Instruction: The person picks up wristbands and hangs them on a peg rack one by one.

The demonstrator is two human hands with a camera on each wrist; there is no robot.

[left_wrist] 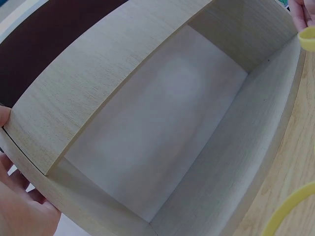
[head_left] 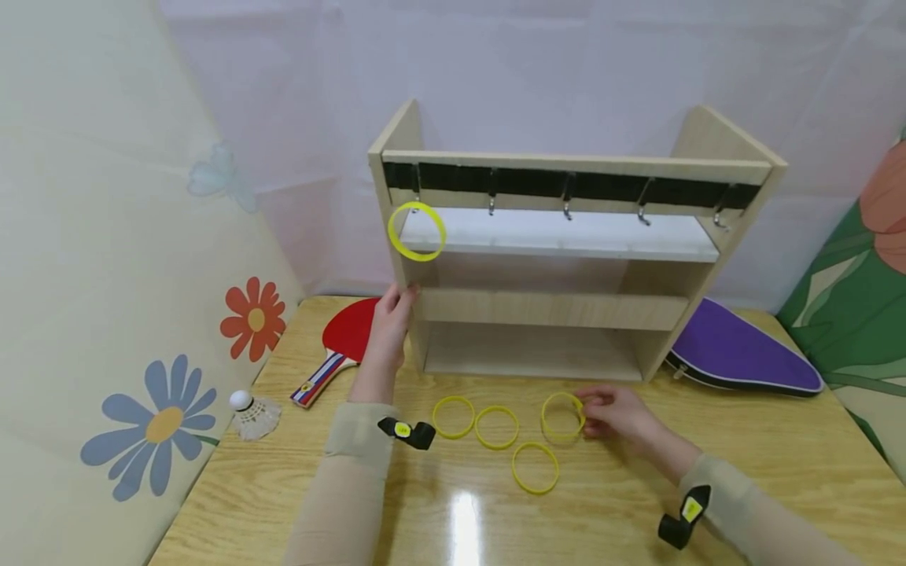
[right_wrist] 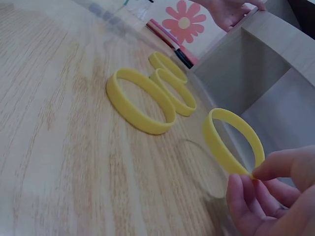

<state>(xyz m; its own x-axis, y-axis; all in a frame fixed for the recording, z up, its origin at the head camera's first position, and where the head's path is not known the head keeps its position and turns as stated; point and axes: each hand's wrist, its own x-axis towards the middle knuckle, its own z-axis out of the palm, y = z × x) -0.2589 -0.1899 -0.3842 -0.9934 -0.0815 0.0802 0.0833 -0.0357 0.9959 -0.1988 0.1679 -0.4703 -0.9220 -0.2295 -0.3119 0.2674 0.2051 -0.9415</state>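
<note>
My right hand (head_left: pixel 617 415) pinches a yellow wristband (right_wrist: pixel 231 142) between thumb and fingers, tilted up just above the table. Three more yellow wristbands lie flat to its left, one (head_left: pixel 535 468) nearer me, another (head_left: pixel 497 428) in the middle and the last (head_left: pixel 454 417) furthest left. My left hand (head_left: pixel 388 330) grips the left side panel of a wooden shelf (head_left: pixel 552 308); in the left wrist view the thumb lies on the front and the fingers pass behind the edge. From the leftmost metal hook (head_left: pixel 416 189) hangs one further yellow wristband (head_left: pixel 438 244).
Several more hooks run along the black strip (head_left: pixel 531 183). A red table tennis bat (head_left: pixel 350 330) lies left of the shelf, a shuttlecock (head_left: pixel 255 415) at the table's left edge. A purple bat case (head_left: pixel 739 354) rests to the right. Patterned cloth hangs around the table.
</note>
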